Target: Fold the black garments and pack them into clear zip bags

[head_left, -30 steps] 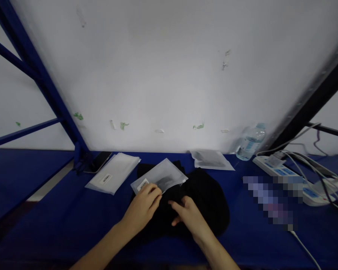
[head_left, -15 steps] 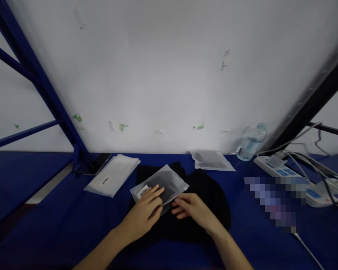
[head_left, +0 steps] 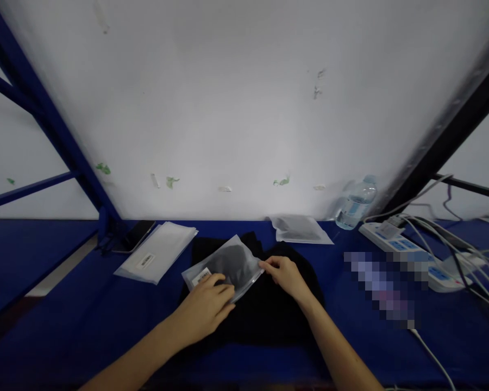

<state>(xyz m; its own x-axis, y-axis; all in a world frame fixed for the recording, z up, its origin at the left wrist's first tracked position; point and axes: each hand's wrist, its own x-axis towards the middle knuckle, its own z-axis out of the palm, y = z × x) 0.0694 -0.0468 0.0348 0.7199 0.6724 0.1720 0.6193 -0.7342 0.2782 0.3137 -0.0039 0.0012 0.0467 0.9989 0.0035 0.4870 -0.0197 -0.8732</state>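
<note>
A frosted zip bag (head_left: 238, 259) with a dark item inside and a barcode label at its left end lies tilted on black cloth (head_left: 269, 320). My left hand (head_left: 209, 304) rests on the bag's lower left part, fingers apart and slightly bent, partly over the label. At the bag's right corner, my right hand (head_left: 283, 274) pinches the end of the zip edge between thumb and forefinger. The slider there is too small to make out clearly.
A stack of frosted bags (head_left: 163, 247) lies left, beside a phone (head_left: 140, 232). Another filled bag (head_left: 299, 231) sits by the wall. To the right stand a water bottle (head_left: 356, 203), a power strip (head_left: 403, 252) with several cables and a pixelated object (head_left: 381, 290).
My right hand has moved up to the bag's right corner and closed in a pinch there. The dark item shows more clearly in the bag. The camera view has shifted slightly.
</note>
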